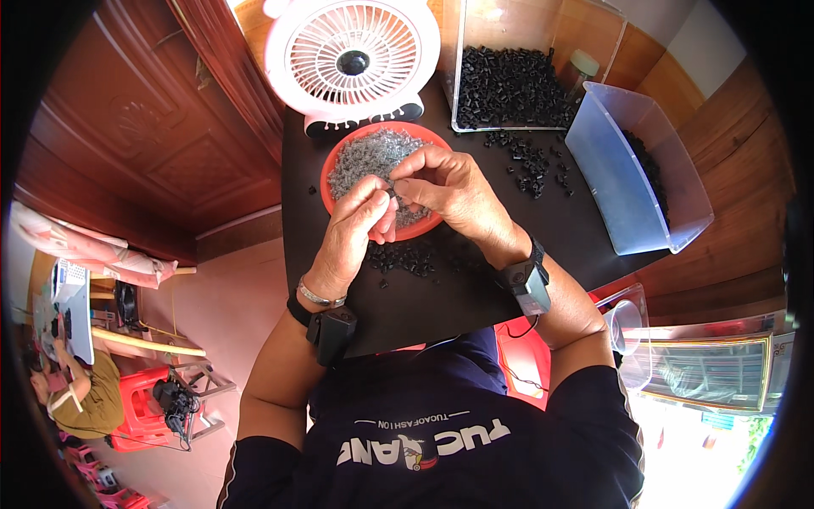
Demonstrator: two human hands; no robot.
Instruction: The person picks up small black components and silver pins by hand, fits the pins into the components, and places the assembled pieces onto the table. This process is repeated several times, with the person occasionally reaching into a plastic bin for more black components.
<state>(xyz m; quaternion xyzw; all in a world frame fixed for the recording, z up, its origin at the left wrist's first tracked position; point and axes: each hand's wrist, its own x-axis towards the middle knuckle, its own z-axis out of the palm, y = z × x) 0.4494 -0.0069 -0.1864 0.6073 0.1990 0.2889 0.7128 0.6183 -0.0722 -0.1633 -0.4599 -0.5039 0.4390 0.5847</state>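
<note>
Over the red bowl (339, 161): both hands meet.
Left hand (354, 231): fingers pinch a small part (392, 193).
Right hand (449, 191): fingers pinch it from the right.

Two bare forearms rise from the six o'clock edge and angle inward, meeting just above centre. The left hand (356, 225), at about eleven o'clock from centre, is curled with fingertips pinched together. The right hand (449, 191), at about twelve o'clock, arches over, its fingertips touching the left's. Each wrist wears a dark band; the left also carries a thin bracelet.
</note>
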